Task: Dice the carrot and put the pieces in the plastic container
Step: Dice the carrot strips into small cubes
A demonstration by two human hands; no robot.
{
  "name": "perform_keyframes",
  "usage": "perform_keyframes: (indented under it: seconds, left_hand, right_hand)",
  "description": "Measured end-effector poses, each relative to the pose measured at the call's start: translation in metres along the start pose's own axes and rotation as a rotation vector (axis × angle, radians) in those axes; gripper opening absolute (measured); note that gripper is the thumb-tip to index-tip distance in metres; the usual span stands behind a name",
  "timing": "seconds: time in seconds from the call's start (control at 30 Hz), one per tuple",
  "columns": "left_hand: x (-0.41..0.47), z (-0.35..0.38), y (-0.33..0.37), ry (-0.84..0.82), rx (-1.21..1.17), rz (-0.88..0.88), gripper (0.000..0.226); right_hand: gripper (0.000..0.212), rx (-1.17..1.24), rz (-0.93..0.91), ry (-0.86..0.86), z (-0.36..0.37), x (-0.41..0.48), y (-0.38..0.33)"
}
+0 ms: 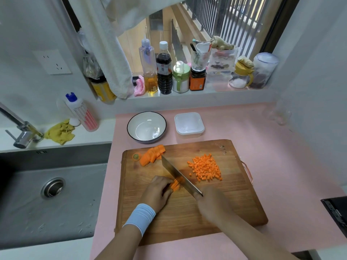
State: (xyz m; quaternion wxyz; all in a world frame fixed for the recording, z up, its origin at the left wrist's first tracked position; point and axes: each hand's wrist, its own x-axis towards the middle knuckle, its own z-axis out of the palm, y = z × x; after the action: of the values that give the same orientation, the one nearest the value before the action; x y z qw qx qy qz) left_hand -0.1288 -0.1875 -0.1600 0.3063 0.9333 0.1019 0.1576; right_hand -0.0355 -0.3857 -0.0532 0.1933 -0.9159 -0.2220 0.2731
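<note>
Your left hand [156, 192] is down on the rectangular wooden cutting board [187, 212]. Its fingers curl over a small bundle of orange carrot sticks [175, 184], pinning them to the wood near the board's middle. A pale blue wristband [139, 216] wraps that wrist.

Your right hand [211, 201] is blurred, but it's closed round the handle of the broad steel knife [178, 174]; the handle itself is hidden under the hand. The blade runs diagonally, tip pointing far and left. Its edge sits right against the right end of the sticks, just beside your left fingertips.

On the right, far part of the board lies a loose pile of diced carrot cubes [205, 168], bright orange, small and fairly even, with a few strays at the pile's left edge. At the far left of the board, thick carrot slabs [152, 155] lean together in a fanned stack, not yet diced. Just left of them lies the round carrot top [136, 156] with its greenish centre.

Beyond the board's far edge, the square translucent plastic container [189, 124] stands empty on the pink mat [272, 166]. A round white bowl with a dark rim [146, 127] stands just left of it, not touching.
</note>
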Motion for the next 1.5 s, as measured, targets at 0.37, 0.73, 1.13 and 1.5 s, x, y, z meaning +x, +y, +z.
perform_keyframes:
  seconds: [0.37,0.73,1.13,1.5]
  left_hand:
    - [-0.004,0.015,0.005,0.058,0.02,0.104,0.013]
    - [-0.004,0.023,0.009,0.128,0.011,0.049,0.009]
    - [-0.003,0.026,0.006,0.139,0.007,0.043,0.007]
    - [-0.003,0.026,0.005,0.127,-0.029,0.041,0.012]
  right_hand:
    - [0.028,-0.029,-0.005,0.007,0.01,0.0,0.007]
    - [0.027,-0.157,-0.067,0.11,0.016,-0.015,-0.004]
    - [0.028,-0.232,-0.065,0.114,0.017,-0.028,-0.007]
    - [0.027,-0.116,0.029,-0.021,0.007,-0.004,-0.015]
